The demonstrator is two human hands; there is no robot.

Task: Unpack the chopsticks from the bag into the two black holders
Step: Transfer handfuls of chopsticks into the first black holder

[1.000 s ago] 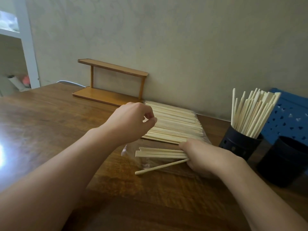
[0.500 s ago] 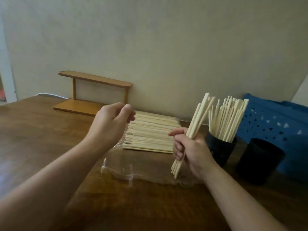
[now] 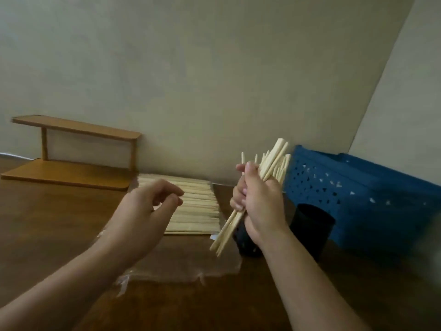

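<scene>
With the right hand [image 3: 259, 201] clenching a small bundle of pale wooden chopsticks [image 3: 269, 167] in its grip just above the nearer round black holder [image 3: 245, 242], already part-filled, the left hand [image 3: 145, 211] hovers loosely curled and empty over the clear plastic bag [image 3: 181, 266], where many flat-stacked chopsticks [image 3: 195, 204] remain, and the farther black holder [image 3: 310, 223] appears empty.

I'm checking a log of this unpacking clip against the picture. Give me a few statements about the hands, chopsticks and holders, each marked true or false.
1. The right hand grips a bundle of chopsticks. True.
2. The left hand holds chopsticks too. False: it holds nothing, fingers loosely curled above the bag.
3. The bag has no chopsticks left in it. False: a flat stack of chopsticks lies in it.
4. A blue perforated basket stands behind the right-hand black holder. True.
5. The wooden shelf stands at the far left, by the wall. True.
</scene>
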